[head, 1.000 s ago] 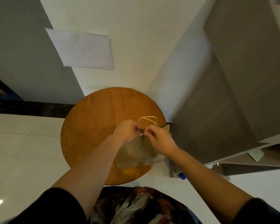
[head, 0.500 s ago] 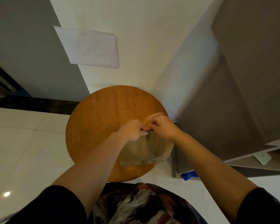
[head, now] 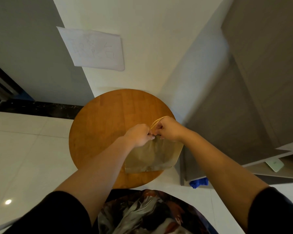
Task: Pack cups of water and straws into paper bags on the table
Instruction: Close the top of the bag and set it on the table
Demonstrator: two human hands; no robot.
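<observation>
A brown paper bag [head: 152, 156] lies flat on the right part of the round wooden table [head: 108, 119], its bottom toward me. My left hand [head: 139, 135] and my right hand [head: 167, 128] meet at the bag's top edge, both with curled fingers pinching the rim. The bag's tan cord handle [head: 156, 121] loops out above my right hand. No cup or straw is in view.
A white sheet of paper [head: 95, 48] hangs on the wall behind the table. A grey cabinet [head: 243, 98] stands close on the right, with a white card [head: 275, 164] on a low shelf and a blue object [head: 198, 182] on the floor.
Both hands stayed pinched on the bag's top. The bag and my hands shifted slightly right toward the table's edge, and my right hand now covers more of the handle.
</observation>
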